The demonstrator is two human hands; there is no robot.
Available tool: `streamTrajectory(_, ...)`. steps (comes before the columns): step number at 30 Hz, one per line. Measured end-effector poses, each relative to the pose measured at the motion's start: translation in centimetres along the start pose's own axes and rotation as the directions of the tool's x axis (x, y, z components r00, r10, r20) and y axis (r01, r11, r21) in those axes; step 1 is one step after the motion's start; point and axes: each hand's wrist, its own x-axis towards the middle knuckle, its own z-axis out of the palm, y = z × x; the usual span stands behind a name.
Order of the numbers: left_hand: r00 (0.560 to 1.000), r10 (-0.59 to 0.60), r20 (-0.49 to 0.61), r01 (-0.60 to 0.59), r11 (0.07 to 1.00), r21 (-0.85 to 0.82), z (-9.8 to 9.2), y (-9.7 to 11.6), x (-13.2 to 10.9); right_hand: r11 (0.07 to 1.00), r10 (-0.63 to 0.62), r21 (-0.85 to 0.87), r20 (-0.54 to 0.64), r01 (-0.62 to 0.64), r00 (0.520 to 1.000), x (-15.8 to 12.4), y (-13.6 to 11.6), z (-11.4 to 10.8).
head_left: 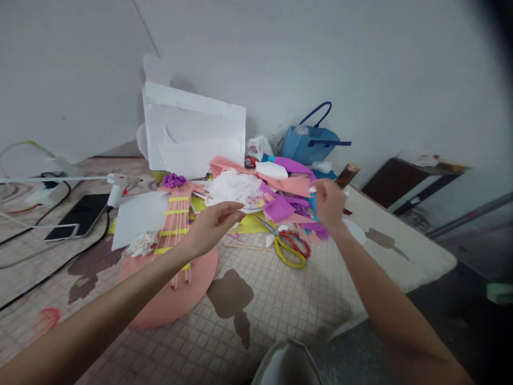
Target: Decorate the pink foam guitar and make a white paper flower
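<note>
My left hand (216, 225) hovers above the table's middle, near the white thread pile (234, 187). Its thumb and fingertips come together in a pinch; whatever lies between them is too small to make out. To the right, my right hand (329, 202) is closed beside purple and pink crepe paper (280, 208), a small white spot showing at its fingertips. Between and below the hands lie scissors (290, 256) with yellow and red handles. Left of my left hand, a pink round paper piece (176, 299) carries a neck with yellow bands, white strings and a purple paper flower (173, 180).
A glue gun (116, 190), a phone (82, 214) and cables lie at left. White foam boards (196, 128) lean on the wall, with a blue bag (308, 144) right of them. A thin stick (246, 246) lies before the scissors. The table edge (436, 278) slopes away at right.
</note>
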Motion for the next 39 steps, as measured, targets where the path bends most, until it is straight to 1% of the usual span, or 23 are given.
streamTrajectory(2, 1.0, -0.007, -0.007, 0.007, 0.999, 0.031, -0.5, 0.3, -0.8, 0.996, 0.048, -0.068, -0.081, -0.053, 0.996, 1.6, 4.4, -1.7)
streamTrajectory(4, 1.0, -0.006, -0.013, 0.007, 0.997, 0.076, -0.8, 0.3, -1.6, 0.987, 0.09, -0.121, -0.128, -0.105, 0.988, 3.1, 8.4, -3.3)
streamTrajectory(6, 1.0, -0.01, -0.001, 0.01, 0.991, 0.136, -0.9, 0.1, -2.3, 0.972, 0.137, -0.178, -0.094, -0.152, 0.986, 4.3, 11.5, -4.4)
streamTrajectory(7, 1.0, -0.013, 0.005, 0.012, 0.986, 0.168, -0.9, 0.0, -2.7, 0.962, 0.175, -0.204, -0.057, -0.183, 0.983, 4.6, 12.7, -4.7)
streamTrajectory(8, 1.0, -0.025, 0.013, 0.022, 0.979, 0.202, -0.9, -0.1, -3.1, 0.93, 0.255, -0.278, 0.022, -0.239, 0.967, 4.8, 13.5, -4.9)
streamTrajectory(9, 0.999, -0.037, 0.015, 0.032, 0.972, 0.232, -0.9, -0.3, -3.5, 0.905, 0.308, -0.323, 0.051, -0.276, 0.95, 4.9, 14.0, -4.9)
streamTrajectory(11, 0.998, -0.053, 0.021, 0.046, 0.962, 0.268, -0.9, -0.5, -4.1, 0.881, 0.351, -0.354, 0.048, -0.313, 0.935, 4.6, 14.2, -4.6)
streamTrajectory(15, 0.998, -0.064, 0.002, 0.06, 0.953, 0.296, -0.9, -0.7, -5.1, 0.881, 0.351, -0.337, -0.01, -0.333, 0.936, 3.4, 12.2, -3.0)
streamTrajectory(19, 0.999, -0.054, -0.002, 0.052, 0.936, 0.348, -0.7, -0.6, -6.1, 0.896, 0.332, -0.317, 0.008, -0.313, 0.943, 2.4, 8.6, -0.8)
streamTrajectory(21, 0.999, -0.049, 0.01, 0.042, 0.932, 0.36, -0.5, -0.5, -6.6, 0.923, 0.306, -0.266, 0.065, -0.279, 0.95, 1.9, 6.5, 0.4)
streamTrajectory(24, 0.998, -0.06, -0.008, 0.059, 0.923, 0.38, -0.6, -0.4, -7.5, 0.969, 0.233, -0.136, 0.208, -0.207, 0.95, 1.1, 3.4, 2.1)
streamTrajectory(26, 0.996, -0.068, -0.053, 0.083, 0.918, 0.389, -1.5, -0.3, -8.0, 0.981, 0.196, -0.067, 0.274, -0.184, 0.942, 0.6, 1.4, 2.9)
streamTrajectory(27, 0.994, -0.069, -0.089, 0.099, 0.917, 0.385, -2.3, -0.3, -8.2, 0.981, 0.192, -0.047, 0.289, -0.186, 0.938, 0.3, 0.4, 3.2)
streamTrajectory(29, 0.98, -0.07, -0.187, 0.138, 0.914, 0.381, -4.6, -0.7, -8.5, 0.978, 0.203, -0.011, 0.309, -0.21, 0.929, -0.5, -1.8, 3.7)
streamTrajectory(31, 0.947, -0.081, -0.312, 0.194, 0.916, 0.35, -7.6, -1.8, -8.7, 0.972, 0.193, 0.052, 0.384, -0.229, 0.903, -1.5, -4.4, 4.1)
streamTrajectory(32, 0.916, -0.098, -0.388, 0.234, 0.918, 0.321, -9.1, -2.5, -8.9, 0.961, 0.175, 0.111, 0.462, -0.253, 0.869, -2.1, -5.9, 4.3)
streamTrajectory(33, 0.873, -0.117, -0.474, 0.276, 0.919, 0.282, -10.5, -3.4, -9.1, 0.907, 0.154, 0.23, 0.601, -0.354, 0.784, -2.7, -7.4, 4.5)
streamTrajectory(34, 0.833, -0.148, -0.532, 0.316, 0.918, 0.238, -11.8, -4.4, -9.4, 0.841, 0.083, 0.319, 0.722, -0.437, 0.687, -3.4, -8.9, 4.7)
streamTrajectory(35, 0.801, -0.181, -0.57, 0.342, 0.921, 0.188, -12.9, -5.3, -9.8, 0.79, -0.002, 0.367, 0.803, -0.491, 0.596, -4.2, -10.4, 5.0)
streamTrajectory(36, 0.779, -0.211, -0.59, 0.367, 0.917, 0.158, -13.7, -6.1, -10.3, 0.756, -0.082, 0.386, 0.857, -0.528, 0.509, -4.9, -11.8, 5.3)
streamTrajectory(37, 0.751, -0.258, -0.608, 0.409, 0.905, 0.121, -14.2, -6.8, -10.9, 0.727, -0.131, 0.394, 0.883, -0.562, 0.45, -5.7, -13.0, 5.6)
streamTrajectory(38, 0.709, -0.295, -0.64, 0.445, 0.892, 0.082, -14.5, -7.4, -11.6, 0.712, -0.167, 0.384, 0.905, -0.588, 0.39, -6.3, -14.0, 6.1)
streamTrajectory(39, 0.688, -0.347, -0.638, 0.479, 0.877, 0.04, -14.5, -7.9, -12.4, 0.698, -0.182, 0.36, 0.925, -0.619, 0.334, -7.0, -14.8, 6.5)
